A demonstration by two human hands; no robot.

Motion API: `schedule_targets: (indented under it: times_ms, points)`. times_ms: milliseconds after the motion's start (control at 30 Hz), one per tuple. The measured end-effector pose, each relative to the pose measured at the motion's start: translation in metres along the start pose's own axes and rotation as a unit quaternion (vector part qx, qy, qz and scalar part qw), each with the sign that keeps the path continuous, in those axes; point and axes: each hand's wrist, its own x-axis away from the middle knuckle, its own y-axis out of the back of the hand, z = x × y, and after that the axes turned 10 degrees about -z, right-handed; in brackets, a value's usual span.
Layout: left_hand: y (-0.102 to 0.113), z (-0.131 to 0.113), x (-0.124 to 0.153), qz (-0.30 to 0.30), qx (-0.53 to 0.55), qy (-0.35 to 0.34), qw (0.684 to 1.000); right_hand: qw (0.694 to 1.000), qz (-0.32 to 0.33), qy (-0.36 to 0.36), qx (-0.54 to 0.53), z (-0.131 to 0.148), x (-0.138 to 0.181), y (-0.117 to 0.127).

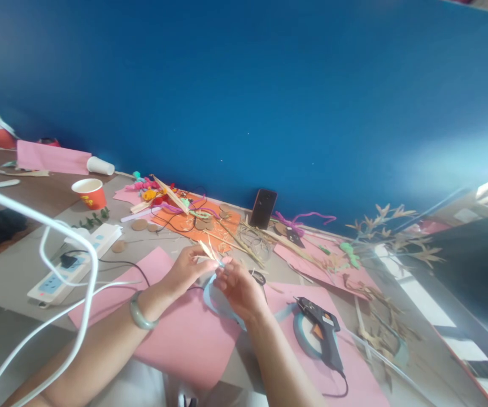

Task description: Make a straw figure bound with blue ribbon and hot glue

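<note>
My left hand (187, 270) and my right hand (239, 288) meet above a pink paper sheet (184, 333) on the table. The left fingers pinch a small bundle of pale straw pieces (208, 250) that fans upward. The right fingers are closed on a light blue paper strip (216, 299), which curls into a loop under the hands. The strip's top end touches the straw where the two hands meet. A pale green bangle (140, 314) circles my left wrist.
A black glue gun (324, 333) lies right of my hands beside a blue tape ring (303, 339). A white power strip (74, 263) and white cables (78, 282) lie left. A red paper cup (90, 193), a phone (263, 208), scissors (260, 277) and dried twigs (396, 232) lie beyond.
</note>
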Motion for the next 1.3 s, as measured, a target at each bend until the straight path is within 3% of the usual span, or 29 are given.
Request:
schedule_targets:
  times_ms: [300,800,1133,1300]
  points:
    - [0.003,-0.003,-0.001,-0.009,0.025,0.005,1.000,0.999,-0.022,0.039,-0.016,0.000,0.000,0.001]
    - [0.003,-0.011,0.005,0.109,0.002,0.035,0.993,0.998,0.041,0.007,0.049,0.006,0.007,-0.005]
    - [0.001,-0.008,0.004,0.089,-0.047,-0.004,0.995,0.997,0.049,0.013,0.052,0.006,0.007,-0.003]
    - [0.000,-0.007,0.001,0.053,-0.082,-0.036,0.995,0.996,0.016,0.044,0.071,0.002,0.005,0.000]
